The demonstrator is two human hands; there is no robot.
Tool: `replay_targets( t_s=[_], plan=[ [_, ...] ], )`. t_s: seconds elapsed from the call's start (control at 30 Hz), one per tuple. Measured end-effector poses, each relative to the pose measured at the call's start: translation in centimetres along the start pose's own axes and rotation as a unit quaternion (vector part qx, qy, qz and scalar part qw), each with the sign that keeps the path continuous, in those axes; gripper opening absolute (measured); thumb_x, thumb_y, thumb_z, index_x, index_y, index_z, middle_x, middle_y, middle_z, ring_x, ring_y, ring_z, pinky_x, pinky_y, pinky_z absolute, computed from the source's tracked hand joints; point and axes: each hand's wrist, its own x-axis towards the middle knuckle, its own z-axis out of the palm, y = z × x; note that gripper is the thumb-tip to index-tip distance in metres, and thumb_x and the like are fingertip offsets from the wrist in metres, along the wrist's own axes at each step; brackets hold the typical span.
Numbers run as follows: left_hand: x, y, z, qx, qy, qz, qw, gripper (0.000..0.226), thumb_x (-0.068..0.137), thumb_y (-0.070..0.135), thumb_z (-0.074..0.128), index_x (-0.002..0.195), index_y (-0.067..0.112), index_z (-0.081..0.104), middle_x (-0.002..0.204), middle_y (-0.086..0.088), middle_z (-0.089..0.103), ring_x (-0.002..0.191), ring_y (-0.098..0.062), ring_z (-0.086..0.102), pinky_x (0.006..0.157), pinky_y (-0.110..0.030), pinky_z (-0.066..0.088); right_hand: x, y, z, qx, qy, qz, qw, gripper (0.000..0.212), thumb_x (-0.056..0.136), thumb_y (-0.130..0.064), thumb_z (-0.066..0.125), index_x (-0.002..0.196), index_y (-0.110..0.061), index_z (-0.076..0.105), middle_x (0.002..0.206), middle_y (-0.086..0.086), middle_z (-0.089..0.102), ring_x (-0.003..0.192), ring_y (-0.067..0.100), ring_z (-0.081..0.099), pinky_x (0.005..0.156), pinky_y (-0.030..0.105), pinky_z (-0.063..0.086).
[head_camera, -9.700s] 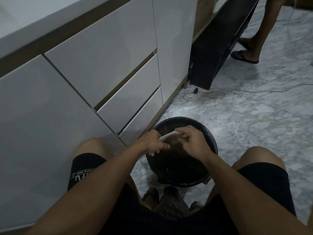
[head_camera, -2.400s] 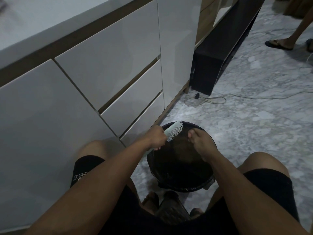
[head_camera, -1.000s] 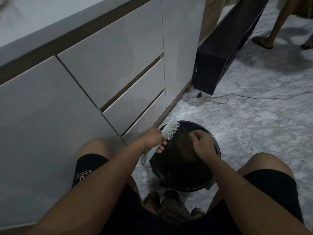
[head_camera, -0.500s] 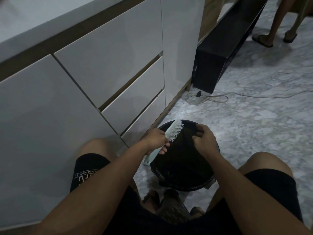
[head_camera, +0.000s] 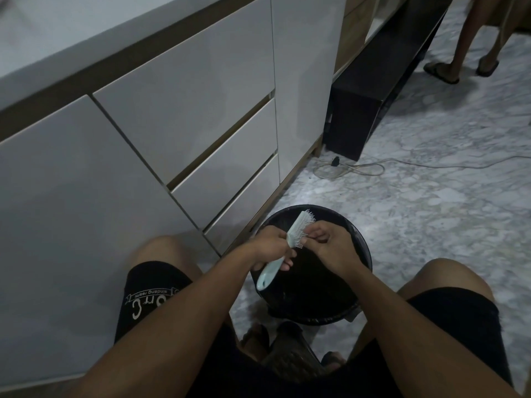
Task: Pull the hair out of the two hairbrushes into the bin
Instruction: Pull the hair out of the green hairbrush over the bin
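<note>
A round black bin (head_camera: 362, 251) stands on the floor between my knees. Above its opening my left hand (head_camera: 270, 245) grips a pale green hairbrush (head_camera: 296, 230) by the neck, its bristles facing right and its handle pointing down toward me. My right hand (head_camera: 330, 245) is at the bristles, its fingertips curled and pinching among them near the lower part of the head. Any hair between the fingers is too fine to make out. A second hairbrush is not in sight.
White cabinet drawers (head_camera: 184, 133) run along the left, close to the bin. A black low unit (head_camera: 373, 90) stands further back, with a cable (head_camera: 353, 168) lying on the marble floor (head_camera: 431, 214). Another person's legs and sandals (head_camera: 459, 67) are at the top right.
My right hand has moved left from the bin's far rim back onto the brush bristles. My left hand holds the brush at a slightly steeper tilt over the bin.
</note>
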Motion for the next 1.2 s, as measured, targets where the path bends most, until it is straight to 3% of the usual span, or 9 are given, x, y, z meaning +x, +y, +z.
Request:
replay_targets(
  t_s=[0.3, 0.47, 0.6, 0.77, 0.93, 1.03, 1.1, 1.17, 1.2],
  plan=[
    [0.1, -0.5, -0.3, 0.017, -0.008, -0.008, 1.0, 0.019, 0.088, -0.007, 0.057, 0.105, 0.0, 0.063, 0.093, -0.018, 0.064, 0.064, -0.016, 0.061, 0.055, -0.025, 0.055, -0.2, -0.6, 0.1, -0.021, -0.058, -0.042, 0.997, 0.037, 0.078, 0.002, 0.072, 0.108, -0.018, 0.073, 0.088, -0.007, 0.057, 0.072, 0.003, 0.06, 0.068, 0.004, 0.046],
    [0.3, -1.2, -0.9, 0.034, -0.04, -0.007, 0.999, 0.014, 0.086, -0.004, 0.063, 0.097, 0.004, 0.066, 0.094, -0.019, 0.065, 0.061, -0.014, 0.061, 0.049, -0.022, 0.051, 0.0, -0.6, -0.2, -0.01, -0.017, -0.014, 1.0, 0.014, 0.075, -0.008, 0.078, 0.087, -0.014, 0.079, 0.085, 0.001, 0.07, 0.078, 0.013, 0.069, 0.076, 0.024, 0.055],
    [0.3, -1.5, -1.5, 0.029, -0.053, -0.007, 0.998, 0.02, 0.085, -0.003, 0.064, 0.105, 0.001, 0.065, 0.095, -0.018, 0.065, 0.061, -0.013, 0.06, 0.048, -0.022, 0.05, 0.2, -0.2, -0.3, 0.017, 0.043, 0.035, 0.998, 0.011, 0.079, -0.011, 0.074, 0.076, -0.021, 0.075, 0.081, -0.002, 0.073, 0.078, 0.011, 0.068, 0.076, 0.022, 0.052],
    [-0.1, -1.3, -2.2, 0.037, -0.06, 0.006, 0.997, 0.02, 0.085, -0.003, 0.064, 0.104, 0.0, 0.066, 0.094, -0.016, 0.066, 0.056, -0.011, 0.058, 0.047, -0.022, 0.048, 0.3, 0.1, -0.5, 0.026, 0.091, 0.061, 0.994, 0.007, 0.083, -0.019, 0.071, 0.08, -0.021, 0.065, 0.078, -0.004, 0.064, 0.071, 0.007, 0.059, 0.065, 0.015, 0.043],
    [-0.5, -1.1, -2.6, 0.053, -0.048, 0.01, 0.997, 0.02, 0.085, -0.004, 0.061, 0.103, 0.0, 0.067, 0.089, -0.011, 0.069, 0.054, -0.011, 0.056, 0.046, -0.022, 0.046, 0.5, 0.3, -0.5, 0.02, 0.102, 0.106, 0.989, 0.015, 0.089, -0.015, 0.06, 0.076, -0.021, 0.06, 0.068, -0.004, 0.064, 0.062, 0.014, 0.062, 0.063, 0.026, 0.048],
    [-0.8, -0.7, -2.8, 0.052, -0.037, 0.014, 0.998, 0.023, 0.085, -0.004, 0.061, 0.106, 0.0, 0.066, 0.091, -0.013, 0.068, 0.056, -0.012, 0.057, 0.045, -0.022, 0.046, 0.4, 0.0, -0.5, 0.031, 0.098, 0.148, 0.984, 0.013, 0.093, -0.012, 0.054, 0.086, -0.014, 0.064, 0.068, -0.001, 0.067, 0.05, 0.01, 0.059, 0.049, 0.012, 0.043],
    [-1.2, -0.4, -3.0, 0.048, -0.027, 0.016, 0.998, 0.027, 0.085, -0.004, 0.061, 0.111, -0.001, 0.065, 0.093, -0.014, 0.068, 0.057, -0.012, 0.058, 0.046, -0.022, 0.047, 0.5, -0.4, -0.8, 0.02, 0.098, 0.163, 0.982, 0.015, 0.091, -0.007, 0.056, 0.099, -0.01, 0.068, 0.082, 0.001, 0.072, 0.069, 0.015, 0.067, 0.066, 0.015, 0.05],
    [-1.6, 0.1, -3.1, 0.039, -0.015, 0.02, 0.999, 0.029, 0.086, -0.005, 0.061, 0.115, -0.004, 0.063, 0.094, -0.016, 0.066, 0.058, -0.014, 0.058, 0.045, -0.021, 0.048, 0.7, -1.4, -1.2, 0.0, 0.093, 0.162, 0.982, 0.024, 0.088, -0.008, 0.061, 0.112, -0.008, 0.067, 0.104, 0.004, 0.07, 0.097, 0.021, 0.065, 0.091, 0.029, 0.048],
    [-1.9, 0.5, -3.2, 0.036, -0.009, 0.024, 0.999, 0.029, 0.086, -0.006, 0.061, 0.115, -0.005, 0.063, 0.095, -0.017, 0.065, 0.058, -0.014, 0.058, 0.045, -0.021, 0.049, 0.9, -2.1, -1.3, 0.022, 0.082, 0.168, 0.982, 0.027, 0.089, -0.011, 0.062, 0.116, -0.007, 0.064, 0.109, 0.005, 0.068, 0.101, 0.022, 0.063, 0.094, 0.034, 0.048]
  ],
)
